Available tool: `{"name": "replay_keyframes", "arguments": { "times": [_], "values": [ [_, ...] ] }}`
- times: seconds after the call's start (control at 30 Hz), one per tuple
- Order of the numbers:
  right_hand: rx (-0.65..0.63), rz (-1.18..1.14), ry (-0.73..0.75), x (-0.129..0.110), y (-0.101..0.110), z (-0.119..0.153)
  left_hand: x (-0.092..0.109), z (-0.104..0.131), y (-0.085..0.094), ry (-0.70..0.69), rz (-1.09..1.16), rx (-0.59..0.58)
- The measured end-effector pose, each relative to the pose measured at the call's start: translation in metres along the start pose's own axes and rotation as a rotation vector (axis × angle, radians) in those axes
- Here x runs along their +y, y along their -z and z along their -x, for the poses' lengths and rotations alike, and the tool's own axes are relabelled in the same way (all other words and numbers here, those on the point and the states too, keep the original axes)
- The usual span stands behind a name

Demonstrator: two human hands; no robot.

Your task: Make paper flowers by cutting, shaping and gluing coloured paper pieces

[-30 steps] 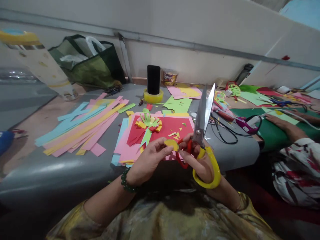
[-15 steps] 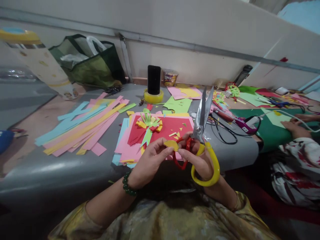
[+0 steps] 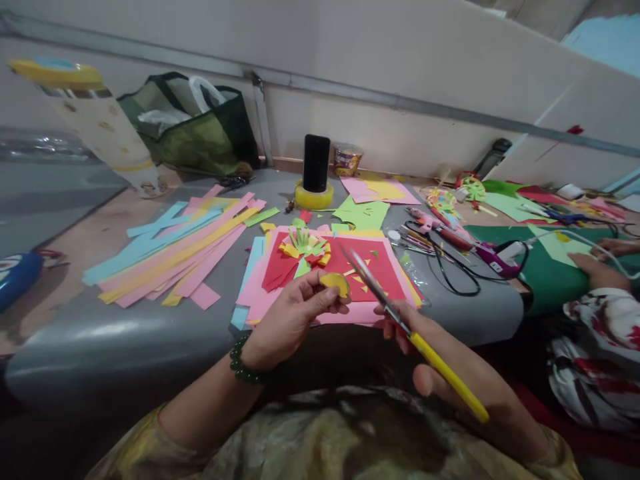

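My left hand (image 3: 300, 303) pinches a small yellow piece of paper (image 3: 335, 285) with a rounded edge between thumb and fingers. In my right hand (image 3: 440, 327) is a pair of scissors (image 3: 417, 341) with yellow and red handles. The scissors are seen edge-on, their blades pointing up and left, a little apart from the yellow paper. Beneath both hands lies a stack of red and pink paper (image 3: 340, 263), sprinkled with small yellow and green scraps. A paper flower (image 3: 304, 248) with green fringe and yellow and red loops rests on the stack.
Coloured paper strips (image 3: 173, 253) lie to the left. A phone (image 3: 316, 163) stands in a yellow tape roll (image 3: 314, 195) at the back. Right of the stack are a glue gun (image 3: 440, 230), a black cord and a power strip (image 3: 495, 259). Another person's hand (image 3: 597, 270) is at far right.
My right hand has moved away from the yellow paper and turned the scissors, so the blades tip from upright down to the left. My left hand still holds the paper.
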State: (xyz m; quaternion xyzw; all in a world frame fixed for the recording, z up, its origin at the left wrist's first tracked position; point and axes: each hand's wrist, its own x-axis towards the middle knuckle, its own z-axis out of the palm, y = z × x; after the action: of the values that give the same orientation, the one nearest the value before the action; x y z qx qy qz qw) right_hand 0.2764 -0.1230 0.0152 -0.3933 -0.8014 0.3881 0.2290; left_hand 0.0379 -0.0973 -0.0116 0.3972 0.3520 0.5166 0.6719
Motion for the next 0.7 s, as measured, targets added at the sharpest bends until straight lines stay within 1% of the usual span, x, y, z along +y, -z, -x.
{"name": "replay_keyframes", "arguments": {
  "times": [0.07,0.13,0.3,0.53,0.7],
  "values": [
    [-0.082,0.098,-0.036,-0.001,0.003,0.000,0.001,0.000,0.001,-0.027,-0.035,0.000],
    [-0.113,0.145,-0.063,-0.001,0.001,-0.001,0.000,-0.001,0.001,-0.060,-0.076,-0.006],
    [-0.095,0.134,-0.072,-0.003,-0.005,0.001,-0.004,-0.003,-0.001,-0.121,-0.200,-0.017],
    [-0.107,0.075,-0.069,0.003,-0.005,0.003,-0.003,-0.001,0.000,-0.125,-0.274,-0.026],
    [-0.142,0.036,-0.073,0.008,-0.006,0.002,-0.003,0.000,0.001,-0.093,-0.332,-0.030]
  ]
}}
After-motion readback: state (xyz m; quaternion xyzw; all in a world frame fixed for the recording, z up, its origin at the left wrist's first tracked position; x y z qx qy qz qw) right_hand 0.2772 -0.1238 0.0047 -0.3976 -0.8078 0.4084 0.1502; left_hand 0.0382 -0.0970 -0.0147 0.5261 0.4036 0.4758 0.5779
